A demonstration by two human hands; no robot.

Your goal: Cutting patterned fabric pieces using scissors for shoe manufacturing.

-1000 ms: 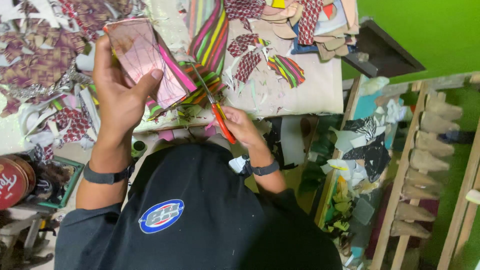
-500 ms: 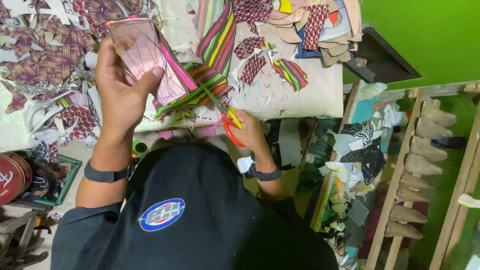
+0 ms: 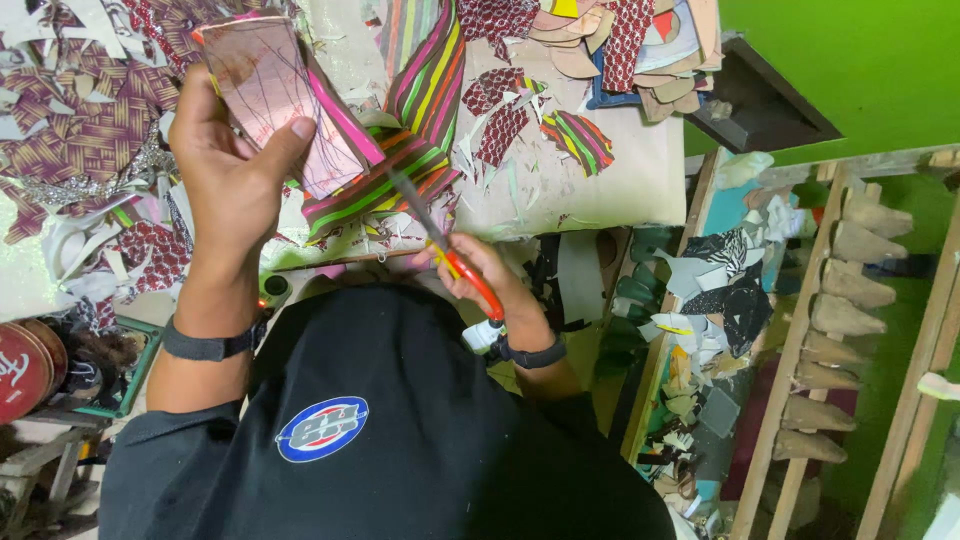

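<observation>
Cutting: scissors [image 3: 440,240], orange-handled, blades at the striped fabric [image 3: 400,170] edge
Left hand [image 3: 232,180]: fingers clamped on a pink patterned piece [image 3: 275,90], thumb across its front
Right hand [image 3: 490,285]: fingers closed through the scissor handles
Fabric: just right of the left fingers, above the right hand
Table [image 3: 600,190]: littered with scraps

Scraps of maroon woven-pattern fabric [image 3: 90,130] lie spread over the left of the pale tabletop [image 3: 600,190]. At its far edge sits a heap of tan and red patterned cut-out pieces [image 3: 620,40]. A small striped multicolour offcut [image 3: 578,140] lies alone nearby. To the right, a wooden rack [image 3: 800,360] holds tan shoe lasts [image 3: 835,315], against a bright green wall [image 3: 860,60]. A round red tin [image 3: 22,370] sits at lower left.
</observation>
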